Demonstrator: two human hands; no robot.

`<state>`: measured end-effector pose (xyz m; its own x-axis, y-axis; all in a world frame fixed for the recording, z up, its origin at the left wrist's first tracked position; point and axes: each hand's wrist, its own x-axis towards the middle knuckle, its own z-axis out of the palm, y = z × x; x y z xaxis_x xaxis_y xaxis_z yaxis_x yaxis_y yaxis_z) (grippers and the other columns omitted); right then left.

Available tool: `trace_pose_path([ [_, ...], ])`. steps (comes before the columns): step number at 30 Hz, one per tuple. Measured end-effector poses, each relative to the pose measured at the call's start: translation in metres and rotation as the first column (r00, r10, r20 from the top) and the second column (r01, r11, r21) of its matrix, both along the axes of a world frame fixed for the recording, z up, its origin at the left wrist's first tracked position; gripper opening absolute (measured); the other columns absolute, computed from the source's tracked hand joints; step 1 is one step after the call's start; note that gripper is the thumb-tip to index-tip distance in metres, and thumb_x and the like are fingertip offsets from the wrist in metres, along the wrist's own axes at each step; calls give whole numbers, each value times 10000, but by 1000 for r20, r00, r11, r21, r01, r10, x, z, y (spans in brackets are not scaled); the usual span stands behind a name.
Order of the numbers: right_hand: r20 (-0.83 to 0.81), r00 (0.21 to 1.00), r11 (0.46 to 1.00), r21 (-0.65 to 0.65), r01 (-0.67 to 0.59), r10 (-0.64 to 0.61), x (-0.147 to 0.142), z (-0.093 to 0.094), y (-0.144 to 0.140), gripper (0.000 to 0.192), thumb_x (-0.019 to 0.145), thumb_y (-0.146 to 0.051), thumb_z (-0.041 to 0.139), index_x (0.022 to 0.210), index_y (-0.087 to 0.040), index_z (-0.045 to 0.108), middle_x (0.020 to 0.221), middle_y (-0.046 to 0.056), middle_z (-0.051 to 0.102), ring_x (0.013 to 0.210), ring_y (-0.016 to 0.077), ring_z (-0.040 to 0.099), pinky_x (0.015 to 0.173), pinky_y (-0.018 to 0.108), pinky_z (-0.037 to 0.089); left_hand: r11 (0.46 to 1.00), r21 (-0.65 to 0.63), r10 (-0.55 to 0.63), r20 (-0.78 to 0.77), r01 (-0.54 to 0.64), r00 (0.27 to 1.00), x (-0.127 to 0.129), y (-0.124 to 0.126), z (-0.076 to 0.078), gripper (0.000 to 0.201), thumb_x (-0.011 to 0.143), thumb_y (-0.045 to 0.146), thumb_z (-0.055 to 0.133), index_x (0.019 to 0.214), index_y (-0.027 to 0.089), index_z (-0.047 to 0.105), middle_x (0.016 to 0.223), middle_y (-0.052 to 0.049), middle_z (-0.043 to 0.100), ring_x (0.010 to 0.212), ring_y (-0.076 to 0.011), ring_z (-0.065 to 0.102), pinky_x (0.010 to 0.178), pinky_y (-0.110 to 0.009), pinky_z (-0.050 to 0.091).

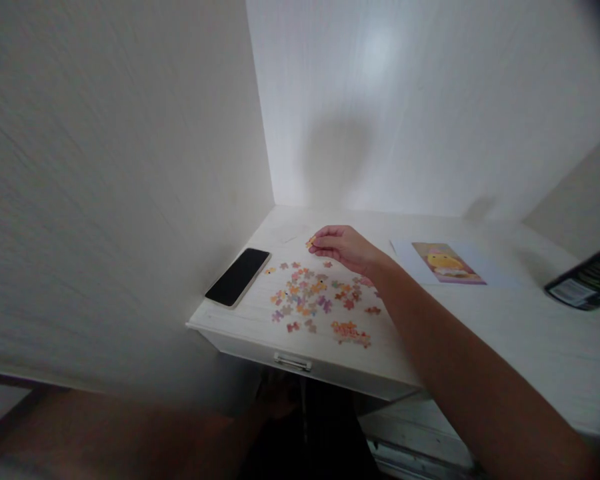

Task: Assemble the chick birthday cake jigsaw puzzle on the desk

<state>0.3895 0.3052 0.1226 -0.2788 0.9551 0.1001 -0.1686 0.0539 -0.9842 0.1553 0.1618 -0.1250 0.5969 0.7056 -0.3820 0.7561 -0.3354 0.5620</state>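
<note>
My right hand [340, 245] is above the white desk, its thumb and fingers pinching a small yellow-orange jigsaw puzzle piece [311, 243]. Below it, loose puzzle pieces [300, 290] in orange, pink, purple and grey lie scattered. Nearer the front edge, several pieces sit together as a joined pinkish-orange cluster [350, 333]. My left hand [279, 397] is down in the shadow under the desk, by my lap, and too dark for its fingers to be made out.
A phone [238, 277] with a dark screen lies by the left wall. To the right, a picture card [449, 263] of a yellow figure rests on white paper. A black container [587, 280] is at the far right. A drawer handle [293, 363] juts from the front.
</note>
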Motion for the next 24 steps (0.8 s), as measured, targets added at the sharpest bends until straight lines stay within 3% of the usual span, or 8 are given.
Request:
trace_pose_path([
  [4, 10, 1000, 1000, 10, 5, -5, 9, 0, 4, 160, 682, -212, 767, 771, -159, 645, 746, 27, 653, 645, 96, 567, 623, 238, 460, 999, 50, -11, -26, 12, 1000, -5, -9, -7, 402, 877, 303, 604, 1271, 237, 558, 1390, -97, 496, 1279, -312, 457, 1068, -556, 361],
  [8, 36, 999, 999, 32, 10, -12, 20, -2, 9, 161, 715, -171, 724, 867, -167, 670, 710, 8, 625, 593, 81, 508, 560, 223, 416, 994, 103, -44, 23, 42, 999, -2, -31, 4, 424, 854, 192, 531, 1271, 250, 579, 1370, -72, 536, 1248, -247, 509, 1084, -406, 400],
  [10, 69, 997, 999, 26, 26, -28, 24, -4, 11, 149, 743, -156, 689, 892, -162, 679, 700, 9, 614, 578, 79, 488, 545, 222, 403, 982, 171, -101, 90, 85, 991, 3, -44, 27, 381, 881, 189, 480, 1236, 260, 600, 1266, -57, 610, 1156, -208, 570, 1033, -364, 449],
  [13, 113, 992, 998, 22, 53, -55, 28, -6, 12, 97, 772, -145, 647, 864, -154, 676, 713, 21, 623, 576, 79, 486, 538, 225, 394, 837, 531, -328, 294, 132, 898, 14, -53, 83, 290, 864, 147, 499, 1102, 222, 646, 999, -70, 697, 898, -204, 642, 823, -368, 544],
  [16, 122, 991, 997, 55, 54, -60, 31, -6, 12, 107, 770, -162, 654, 875, -152, 674, 747, 32, 648, 576, 78, 495, 542, 225, 395, 693, 720, -424, 390, 17, 817, 23, -47, 142, 307, 822, 68, 556, 1092, 200, 619, 942, -63, 700, 827, -182, 632, 752, -332, 538],
  [18, 141, 987, 994, 84, 65, -77, 35, -2, 11, 143, 759, -189, 675, 897, -151, 674, 779, 38, 661, 592, 78, 514, 537, 218, 389, 651, 758, -434, 412, -37, 801, 29, -36, 172, 336, 807, 52, 583, 1110, 197, 604, 964, -69, 692, 837, -179, 624, 737, -322, 530],
  [21, 190, 970, 982, 140, 128, -153, 46, 7, 10, 197, 750, -229, 690, 931, -150, 675, 832, 52, 678, 636, 84, 550, 551, 206, 397, 594, 803, -449, 385, -53, 807, 40, -22, 199, 328, 815, 60, 595, 1115, 194, 596, 979, -75, 684, 842, -179, 611, 744, -329, 522],
  [24, 258, 924, 946, 235, 222, -281, 61, 16, 6, 196, 754, -230, 685, 928, -141, 673, 842, 66, 691, 640, 91, 564, 565, 212, 416, 570, 821, -445, 311, -2, 840, 54, -18, 215, 311, 853, 120, 586, 1151, 209, 590, 1074, -83, 666, 936, -197, 604, 845, -385, 509],
])
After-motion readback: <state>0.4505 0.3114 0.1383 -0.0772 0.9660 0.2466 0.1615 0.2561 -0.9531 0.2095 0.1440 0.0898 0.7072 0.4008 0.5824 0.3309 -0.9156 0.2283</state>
